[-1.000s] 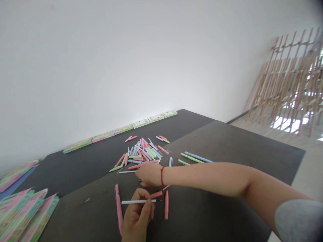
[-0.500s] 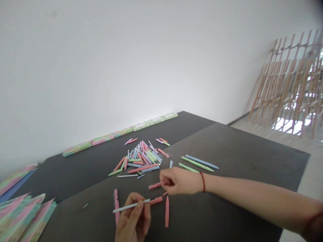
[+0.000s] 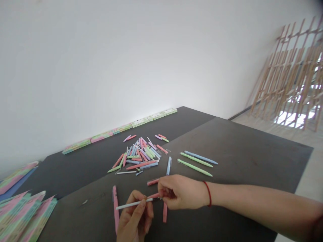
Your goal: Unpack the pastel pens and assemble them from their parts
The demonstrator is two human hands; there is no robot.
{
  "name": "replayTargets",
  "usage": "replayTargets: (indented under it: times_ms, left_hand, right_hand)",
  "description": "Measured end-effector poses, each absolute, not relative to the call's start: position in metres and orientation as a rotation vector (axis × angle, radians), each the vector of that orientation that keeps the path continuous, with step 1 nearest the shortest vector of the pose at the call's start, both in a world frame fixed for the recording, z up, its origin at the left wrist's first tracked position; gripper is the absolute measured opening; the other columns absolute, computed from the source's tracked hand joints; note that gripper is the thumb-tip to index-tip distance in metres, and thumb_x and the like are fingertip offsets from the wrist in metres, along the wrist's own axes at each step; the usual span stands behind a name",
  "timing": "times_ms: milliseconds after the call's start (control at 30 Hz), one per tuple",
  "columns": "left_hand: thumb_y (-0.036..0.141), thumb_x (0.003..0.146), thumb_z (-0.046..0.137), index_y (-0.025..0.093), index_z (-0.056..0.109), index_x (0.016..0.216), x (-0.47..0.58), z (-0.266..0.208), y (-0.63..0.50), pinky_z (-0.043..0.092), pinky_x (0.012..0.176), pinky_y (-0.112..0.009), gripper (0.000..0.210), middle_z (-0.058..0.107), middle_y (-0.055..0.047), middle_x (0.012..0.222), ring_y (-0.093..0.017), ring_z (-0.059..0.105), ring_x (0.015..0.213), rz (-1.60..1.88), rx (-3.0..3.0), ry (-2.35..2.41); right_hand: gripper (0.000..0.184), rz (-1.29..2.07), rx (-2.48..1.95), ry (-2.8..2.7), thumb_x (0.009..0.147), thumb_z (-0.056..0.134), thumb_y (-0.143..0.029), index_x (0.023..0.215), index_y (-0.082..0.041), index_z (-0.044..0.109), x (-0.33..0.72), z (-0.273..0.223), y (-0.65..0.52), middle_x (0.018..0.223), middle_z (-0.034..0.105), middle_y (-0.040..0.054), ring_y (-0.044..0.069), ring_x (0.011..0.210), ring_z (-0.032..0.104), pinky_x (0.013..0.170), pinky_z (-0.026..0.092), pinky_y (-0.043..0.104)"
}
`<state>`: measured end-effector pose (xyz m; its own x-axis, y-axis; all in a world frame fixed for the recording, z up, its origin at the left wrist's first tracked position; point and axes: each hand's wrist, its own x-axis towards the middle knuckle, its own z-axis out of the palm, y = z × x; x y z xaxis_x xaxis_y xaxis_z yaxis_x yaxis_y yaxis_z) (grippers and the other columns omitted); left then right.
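My left hand (image 3: 136,213) pinches a white pen refill (image 3: 130,204) between thumb and fingers, its dark tip pointing right. My right hand (image 3: 180,193), with a red cord at the wrist, is closed at that tip; what its fingertips hold is hidden. Just behind the refill lies a pink pen barrel (image 3: 153,195), partly covered. Another pink barrel (image 3: 165,213) extends below my right hand. To the left of my left hand is a pink pen piece with a clip (image 3: 115,208). A pink piece (image 3: 152,182) and a blue barrel (image 3: 169,165) lie beyond my right hand.
A pile of pastel pen parts (image 3: 141,154) sits mid-table. Green pens (image 3: 195,167) and a blue pen (image 3: 200,157) lie to the right. Flat boxes (image 3: 123,128) line the wall edge. Pastel packs (image 3: 32,218) are at lower left. Wooden racks (image 3: 295,77) lean beyond the table.
My right hand has moved down and slightly left, from above the refill to its tip. The left hand still holds the refill. The view has shifted slightly.
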<state>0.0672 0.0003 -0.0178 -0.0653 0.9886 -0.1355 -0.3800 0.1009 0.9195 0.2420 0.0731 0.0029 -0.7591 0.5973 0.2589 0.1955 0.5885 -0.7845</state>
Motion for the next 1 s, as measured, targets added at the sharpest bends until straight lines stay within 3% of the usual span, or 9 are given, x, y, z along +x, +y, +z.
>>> replayTargets:
  times_ms: [333,800,900,1000]
  left_hand:
    - [0.033,0.073,0.069,0.019,0.050,0.072,0.070,-0.016,0.002,0.023,0.039,-0.012,0.024,0.054,0.007,0.051,-0.002,0.035,0.038,1.365,0.771,1.094]
    - [0.042,0.077,0.065,0.019,0.047,0.072,0.074,-0.023,-0.001,0.021,0.036,-0.011,0.030,0.056,0.006,0.053,-0.001,0.036,0.035,1.288,0.919,1.065]
    - [0.042,0.078,0.064,0.019,0.047,0.074,0.074,-0.023,-0.002,0.022,0.036,-0.012,0.029,0.058,0.005,0.055,-0.002,0.038,0.036,1.298,0.926,1.044]
    - [0.042,0.078,0.064,0.020,0.046,0.074,0.075,-0.023,-0.002,0.024,0.037,-0.012,0.028,0.058,0.005,0.055,-0.003,0.039,0.037,1.274,0.929,1.042]
  right_hand:
    - [0.014,0.885,-0.728,-2.337,0.070,0.054,-0.010,0.074,-0.018,0.044,0.242,0.005,0.068,0.064,0.048,-0.0056,0.007,0.053,0.044,0.052,0.034,0.016]
    - [0.006,0.888,-0.724,-2.271,0.076,0.053,-0.013,0.075,-0.018,0.049,0.236,0.002,0.062,0.059,0.050,-0.0056,0.009,0.054,0.050,0.065,0.045,0.021]
    - [0.001,0.903,-0.707,-2.275,0.081,0.055,-0.017,0.081,-0.017,0.054,0.235,0.000,0.061,0.066,0.058,-0.0024,0.012,0.067,0.060,0.072,0.047,0.023]
    - [0.006,0.905,-0.658,-2.298,0.086,0.052,-0.017,0.084,-0.017,0.057,0.234,-0.001,0.060,0.084,0.067,0.0045,0.016,0.105,0.058,0.086,0.044,0.024]
